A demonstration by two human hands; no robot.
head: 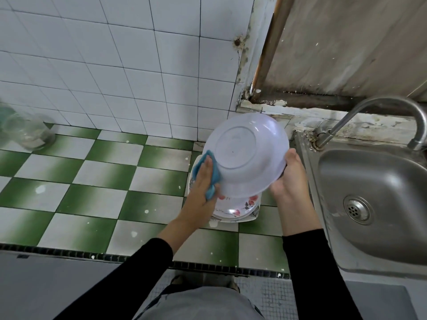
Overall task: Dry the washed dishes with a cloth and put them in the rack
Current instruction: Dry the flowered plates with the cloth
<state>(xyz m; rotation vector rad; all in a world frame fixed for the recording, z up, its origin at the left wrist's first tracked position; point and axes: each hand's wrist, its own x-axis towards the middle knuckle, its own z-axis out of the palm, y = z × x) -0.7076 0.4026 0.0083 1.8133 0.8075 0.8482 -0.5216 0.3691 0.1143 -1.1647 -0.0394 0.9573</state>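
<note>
A pale lilac plastic bowl [248, 155] is held up over the counter with its underside turned toward me. My right hand [290, 179] grips its right rim. My left hand [204, 181] presses a blue cloth [209, 174] against the bowl's left outer side. Below the bowl, a stack of white plates with red flower prints [235, 210] rests on the tiled counter, partly hidden by the bowl and my hands. No rack is in view.
A steel sink [374, 199] with a curved tap [379, 112] lies to the right. The counter [92, 192] is green-and-white checked tile, backed by a white tiled wall. A glass jar [27, 132] stands at the far left.
</note>
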